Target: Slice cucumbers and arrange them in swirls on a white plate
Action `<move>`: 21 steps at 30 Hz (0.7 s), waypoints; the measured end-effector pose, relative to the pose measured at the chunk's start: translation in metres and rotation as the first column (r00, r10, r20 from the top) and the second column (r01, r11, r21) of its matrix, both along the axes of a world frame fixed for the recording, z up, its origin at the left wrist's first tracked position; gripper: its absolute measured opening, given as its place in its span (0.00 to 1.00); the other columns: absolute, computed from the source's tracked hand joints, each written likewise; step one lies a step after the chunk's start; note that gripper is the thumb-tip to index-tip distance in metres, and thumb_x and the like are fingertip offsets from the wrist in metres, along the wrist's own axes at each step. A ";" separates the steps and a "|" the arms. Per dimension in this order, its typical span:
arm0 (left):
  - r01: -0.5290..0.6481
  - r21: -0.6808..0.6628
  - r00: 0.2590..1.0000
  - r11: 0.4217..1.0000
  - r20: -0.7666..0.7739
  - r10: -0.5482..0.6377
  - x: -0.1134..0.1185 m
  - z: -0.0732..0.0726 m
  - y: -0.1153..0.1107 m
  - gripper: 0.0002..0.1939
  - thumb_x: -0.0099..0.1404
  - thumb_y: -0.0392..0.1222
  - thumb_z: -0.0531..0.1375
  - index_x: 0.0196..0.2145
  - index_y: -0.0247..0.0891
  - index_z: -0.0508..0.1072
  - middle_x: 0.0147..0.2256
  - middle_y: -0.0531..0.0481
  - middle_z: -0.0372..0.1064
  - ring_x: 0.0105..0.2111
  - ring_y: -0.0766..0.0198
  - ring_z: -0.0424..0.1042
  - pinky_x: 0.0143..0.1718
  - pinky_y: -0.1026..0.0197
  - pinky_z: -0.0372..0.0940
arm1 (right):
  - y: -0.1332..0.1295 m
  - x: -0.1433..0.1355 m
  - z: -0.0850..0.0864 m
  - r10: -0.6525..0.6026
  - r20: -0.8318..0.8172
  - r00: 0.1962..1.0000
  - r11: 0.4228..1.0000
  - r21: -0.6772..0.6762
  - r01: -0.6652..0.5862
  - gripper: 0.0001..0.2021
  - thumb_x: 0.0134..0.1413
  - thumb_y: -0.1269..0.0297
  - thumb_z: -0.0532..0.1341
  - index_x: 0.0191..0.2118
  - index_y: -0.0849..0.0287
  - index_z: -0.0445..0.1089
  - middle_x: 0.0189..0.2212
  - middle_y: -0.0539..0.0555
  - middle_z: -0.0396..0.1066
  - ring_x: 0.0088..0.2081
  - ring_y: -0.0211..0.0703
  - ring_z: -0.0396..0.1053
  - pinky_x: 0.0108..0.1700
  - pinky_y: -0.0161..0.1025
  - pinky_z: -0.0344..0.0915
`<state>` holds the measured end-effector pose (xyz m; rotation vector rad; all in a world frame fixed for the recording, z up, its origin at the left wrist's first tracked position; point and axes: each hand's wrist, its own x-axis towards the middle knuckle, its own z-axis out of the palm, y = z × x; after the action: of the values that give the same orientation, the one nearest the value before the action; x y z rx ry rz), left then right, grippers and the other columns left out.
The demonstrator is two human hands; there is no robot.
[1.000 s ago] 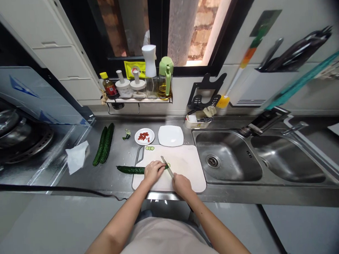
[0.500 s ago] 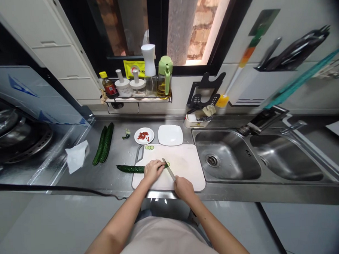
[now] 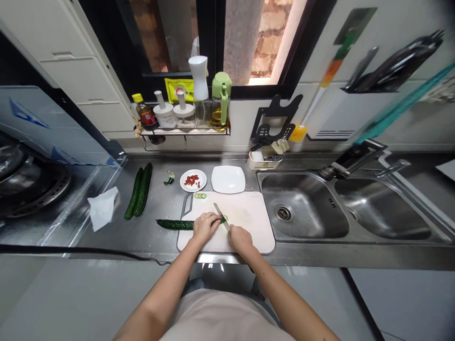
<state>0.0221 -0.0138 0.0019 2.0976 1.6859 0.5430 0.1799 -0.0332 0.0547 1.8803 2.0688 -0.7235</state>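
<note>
A long dark green cucumber (image 3: 175, 224) lies across the left part of a white cutting board (image 3: 252, 217), its far left end sticking out over the counter. My left hand (image 3: 205, 227) is closed on the cucumber near its cut right end. In my right hand (image 3: 240, 239) is the handle of a knife (image 3: 221, 214), its blade at the cut end, close to my left fingertips. A pale slice shows beside the blade. Several cucumber slices (image 3: 200, 196) lie at the board's upper left corner.
Behind the board stand a plate of red pieces (image 3: 193, 181) and a white square plate (image 3: 228, 179). Two whole cucumbers (image 3: 138, 192) and a paper towel (image 3: 103, 208) lie left. The sink (image 3: 308, 207) is on the right; a condiment rack (image 3: 186, 131) hangs behind.
My right hand has moved slightly forward and left with the knife, its blade tip now farther from me. My left hand stays on the cucumber.
</note>
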 end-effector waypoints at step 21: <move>-0.009 -0.012 1.000 1.000 0.016 0.009 0.000 0.002 -0.001 0.12 0.68 0.48 0.55 0.43 0.50 0.77 0.43 0.53 0.74 0.44 0.63 0.68 0.44 0.61 0.60 | -0.042 0.024 0.002 0.010 0.041 0.999 0.998 -0.058 -0.008 0.15 0.62 0.71 0.47 0.47 0.63 0.67 0.41 0.66 0.74 0.46 0.52 0.73 0.41 0.41 0.63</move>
<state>0.0224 -0.0152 0.0036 2.0730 1.6860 0.5499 0.2037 -0.0751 0.0571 1.8387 2.0085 -0.7280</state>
